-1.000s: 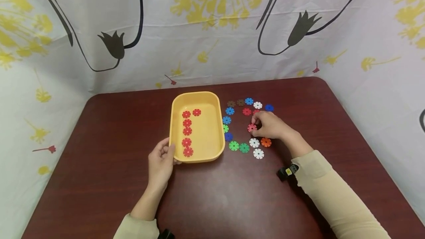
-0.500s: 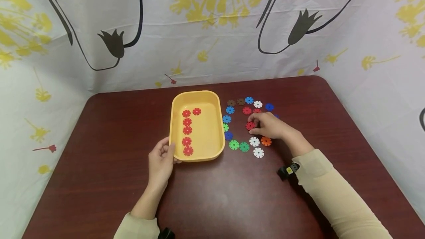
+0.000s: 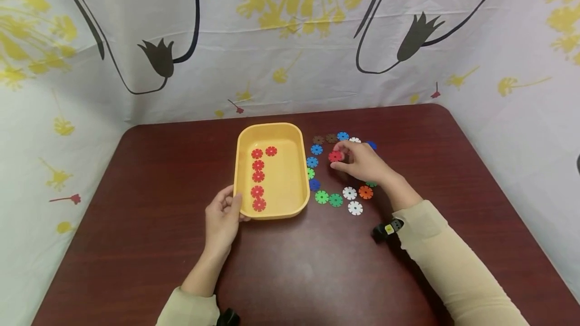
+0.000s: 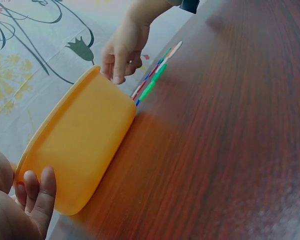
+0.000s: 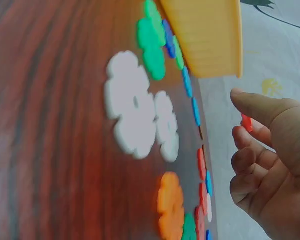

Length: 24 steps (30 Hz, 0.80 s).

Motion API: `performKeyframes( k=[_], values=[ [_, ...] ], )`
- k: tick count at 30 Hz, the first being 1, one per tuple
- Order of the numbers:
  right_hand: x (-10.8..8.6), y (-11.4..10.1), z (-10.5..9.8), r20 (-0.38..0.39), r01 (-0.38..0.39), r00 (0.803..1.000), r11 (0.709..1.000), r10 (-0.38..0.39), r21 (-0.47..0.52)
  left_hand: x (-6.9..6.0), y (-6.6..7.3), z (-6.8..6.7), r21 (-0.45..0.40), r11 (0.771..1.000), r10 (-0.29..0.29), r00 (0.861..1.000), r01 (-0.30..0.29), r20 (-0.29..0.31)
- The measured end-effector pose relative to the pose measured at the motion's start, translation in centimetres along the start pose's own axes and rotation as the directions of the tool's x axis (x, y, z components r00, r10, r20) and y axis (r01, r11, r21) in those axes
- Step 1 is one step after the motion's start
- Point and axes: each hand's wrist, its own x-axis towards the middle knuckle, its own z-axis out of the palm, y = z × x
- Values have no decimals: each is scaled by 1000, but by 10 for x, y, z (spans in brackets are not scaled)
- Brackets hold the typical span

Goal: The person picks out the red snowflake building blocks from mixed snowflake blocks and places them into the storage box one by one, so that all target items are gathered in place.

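Observation:
My left hand (image 3: pixel 223 220) grips the near left corner of a yellow plastic tray (image 3: pixel 305 185), thumb by the rim and fingers against the outer wall. Several red notched plastic discs (image 3: pixel 258 176) lie inside the tray, most in a column along its left side. To the tray's right, my right hand (image 3: pixel 364 162) pinches a red notched disc (image 3: pixel 335 156) between thumb and fingers. In the right wrist view this red disc (image 5: pixel 246 122) shows edge-on, raised off the table and partly hidden by the fingers.
Loose discs lie on the dark red table (image 3: pixel 290 270) right of the tray: blue (image 3: pixel 312 162), green (image 3: pixel 336 200), white (image 3: pixel 355 208), orange (image 3: pixel 365 192) and brown (image 3: pixel 332 138). My right hand hides some of them. A patterned cloth (image 3: pixel 290 79) hangs behind the table.
My right hand has lifted the red disc and moved it away from me and slightly left, towards the tray. My left hand and the tray have stayed in place.

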Motion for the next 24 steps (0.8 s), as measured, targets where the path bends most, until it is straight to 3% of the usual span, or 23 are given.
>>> performKeyframes(
  k=[10, 24],
  values=[
    [12, -17, 2, -64, 10, 998, 998, -6, 67, 0, 0, 0, 0, 1000, 4, 1000, -4, 1],
    [29, -35, 10, -96, 30, 995, 986, -14, 163, 1, -1, -1, 3, 1000, 0, 1000, 0, 6]
  ],
)
